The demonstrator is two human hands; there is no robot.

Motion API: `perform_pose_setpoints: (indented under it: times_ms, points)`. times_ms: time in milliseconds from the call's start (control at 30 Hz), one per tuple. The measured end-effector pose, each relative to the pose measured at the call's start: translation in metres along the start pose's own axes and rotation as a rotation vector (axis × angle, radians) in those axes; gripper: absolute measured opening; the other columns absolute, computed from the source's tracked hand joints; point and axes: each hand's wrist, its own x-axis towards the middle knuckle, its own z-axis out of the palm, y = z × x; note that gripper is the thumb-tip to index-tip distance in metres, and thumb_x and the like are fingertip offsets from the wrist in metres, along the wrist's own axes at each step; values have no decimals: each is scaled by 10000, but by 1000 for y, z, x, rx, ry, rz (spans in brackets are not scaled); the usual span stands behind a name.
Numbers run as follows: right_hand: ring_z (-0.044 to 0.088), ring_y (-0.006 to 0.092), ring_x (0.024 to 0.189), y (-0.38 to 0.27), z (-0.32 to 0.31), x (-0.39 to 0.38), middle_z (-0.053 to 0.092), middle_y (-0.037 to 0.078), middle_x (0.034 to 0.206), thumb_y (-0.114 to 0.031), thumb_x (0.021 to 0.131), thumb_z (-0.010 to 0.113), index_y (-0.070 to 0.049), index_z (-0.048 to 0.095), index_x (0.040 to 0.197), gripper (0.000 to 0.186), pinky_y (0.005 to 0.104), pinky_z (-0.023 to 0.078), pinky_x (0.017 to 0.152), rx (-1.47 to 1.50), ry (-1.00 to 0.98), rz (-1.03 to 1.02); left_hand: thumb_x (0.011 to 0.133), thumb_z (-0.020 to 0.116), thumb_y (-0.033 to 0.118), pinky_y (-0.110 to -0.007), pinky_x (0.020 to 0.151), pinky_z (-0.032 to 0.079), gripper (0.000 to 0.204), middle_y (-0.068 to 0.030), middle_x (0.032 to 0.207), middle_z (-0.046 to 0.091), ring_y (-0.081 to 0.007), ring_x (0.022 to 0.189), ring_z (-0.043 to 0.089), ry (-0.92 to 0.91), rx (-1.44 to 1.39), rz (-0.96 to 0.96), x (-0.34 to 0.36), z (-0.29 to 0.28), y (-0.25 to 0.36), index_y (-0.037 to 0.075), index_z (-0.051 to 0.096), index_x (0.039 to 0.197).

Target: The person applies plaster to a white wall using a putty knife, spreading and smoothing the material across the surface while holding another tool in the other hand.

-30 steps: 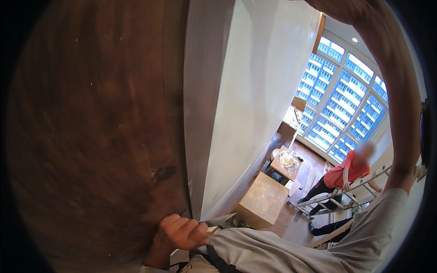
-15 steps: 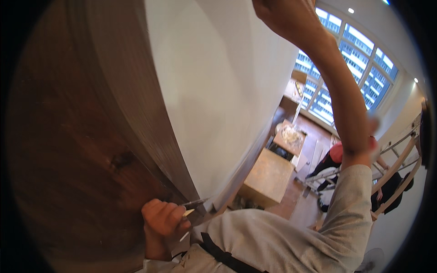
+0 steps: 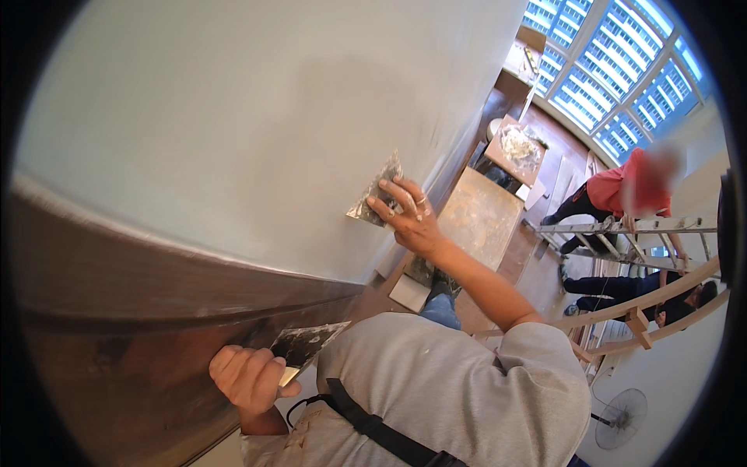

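My left hand [image 3: 249,377] grips a putty knife [image 3: 305,346] with a dark, smeared blade, low beside the dark brown wooden surface [image 3: 117,358]. My right hand [image 3: 412,218] holds a second metal scraper [image 3: 381,194], fingers pressed on its putty-marked blade, in front of the pale wall [image 3: 210,140]; whether the blade touches it, I cannot tell. A brown trim band [image 3: 101,257] runs between the wall and the darker surface.
A speckled box [image 3: 482,218] and a board with whitish material [image 3: 520,146] stand below. A co-worker in red [image 3: 611,191] is by an aluminium ladder [image 3: 661,226]; another person [image 3: 622,288] is beyond wooden rails [image 3: 677,284]. A fan [image 3: 626,412] stands lower right.
My right arm has come down from high at the upper right to the middle, where the scraper now shows. My view has turned, so more pale wall fills the left.
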Motion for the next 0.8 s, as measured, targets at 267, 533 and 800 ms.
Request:
perform_pose_setpoints:
  times_ms: [267,533,800]
  points:
    - [446,425,1304,-87,157,-157,452,152,1453,47,863,614,-142,534,1428,602,444,398,1105,540,-6,817,1047,463,522,-336,504,370,483,-66,633,565,-207,482,493,-149,145,-20,1,8,-2,82,527,860]
    - [595,296,1215,-99,133,-227,579,172,1358,-56,994,526,-63,511,1441,447,396,457,1043,954,-75,1181,1066,422,511,-336,466,344,510,-78,592,536,-207,453,468,-108,185,5,-3,17,-3,51,525,872]
    - [597,215,1107,-39,162,-161,586,44,1296,-135,1060,449,-184,402,1501,446,408,551,816,1380,45,1868,1038,448,575,-333,527,382,584,-73,635,576,-211,497,519,-53,231,-45,-5,18,1,78,537,744]
